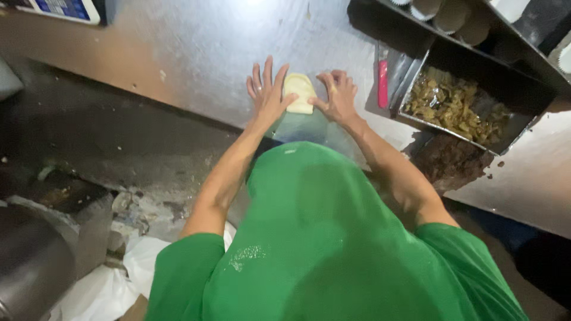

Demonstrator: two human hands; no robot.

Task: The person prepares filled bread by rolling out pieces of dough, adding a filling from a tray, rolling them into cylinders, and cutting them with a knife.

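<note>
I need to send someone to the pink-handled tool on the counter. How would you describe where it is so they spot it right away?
Start at the metal counter and find the rectangular metal tray of brownish filling on its right side. The pink-handled tool lies just left of that tray, beyond the right hand, which presses the pale dough with the left hand. It is the only bright pink thing there.
</note>
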